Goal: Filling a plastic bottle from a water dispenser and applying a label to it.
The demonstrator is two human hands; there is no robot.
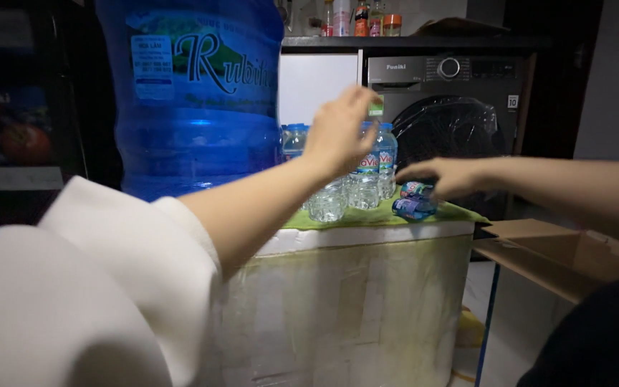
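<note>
Small water bottles (356,183) clustered on the green-topped foam box (367,287), with both my hands over them.

Taking that box as the landmark: the upright bottles stand on its green cover toward the back, just right of the big blue water jug (191,93), packed close, probably so they prop each other up. My left hand (339,129) hangs above the cluster, its back to the camera and blurred; I cannot tell whether the fingers grip anything. My right hand (447,177) reaches in low over the box's right end, fingers loosely spread and not clenched, above two crushed blue-labelled bottles (415,201) lying flat there, seemingly kept apart from the full ones. Right of the box an open cardboard carton (560,254) gapes; behind it stands a dark washing machine (445,107).
</note>
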